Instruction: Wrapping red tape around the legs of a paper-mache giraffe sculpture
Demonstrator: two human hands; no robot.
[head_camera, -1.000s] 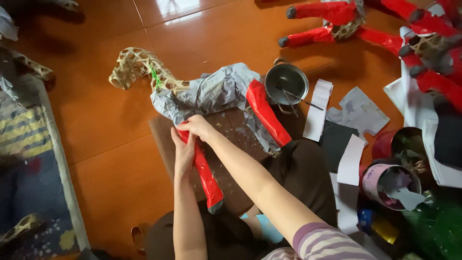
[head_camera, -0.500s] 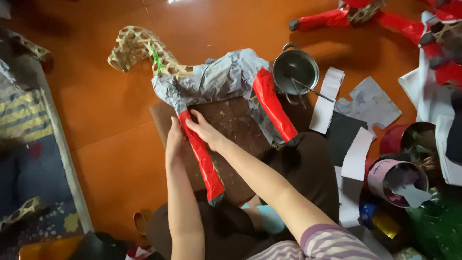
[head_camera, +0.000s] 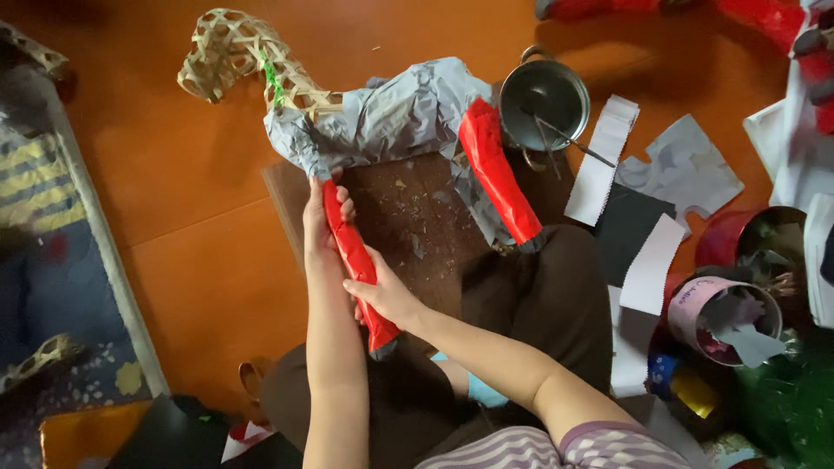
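Head view shows us seated on the orange floor, dark trousers across our lap, both forearms reaching up toward twelve o'clock. Our right hand [head_camera: 387,295] clasps the lower end of the red front leg [head_camera: 352,256], fingers wrapped around it just above its dark foot. Our left hand [head_camera: 320,221] grips the same leg higher up, near where it meets the body, thumb and fingers pressed against the red wrap. So the leg runs between our two grips, its long axis slanting from eleven o'clock at the body down to five o'clock at the foot, which points back at our lap.

Beyond the hands lies the wooden board [head_camera: 417,226], speckled with scraps, under the animal figure [head_camera: 382,122]. Its body is covered in crumpled grey paper and stretches from nine to three o'clock. The bare woven-cane neck and head [head_camera: 230,56] point toward ten o'clock. The red hind leg [head_camera: 497,174] slants down toward five o'clock, roughly parallel to the one we hold.

At two o'clock from our grip sits a small metal pot [head_camera: 546,95] with thin tools in it. Farther toward three o'clock lie paper strips [head_camera: 604,161] and tins [head_camera: 725,308] of scraps.
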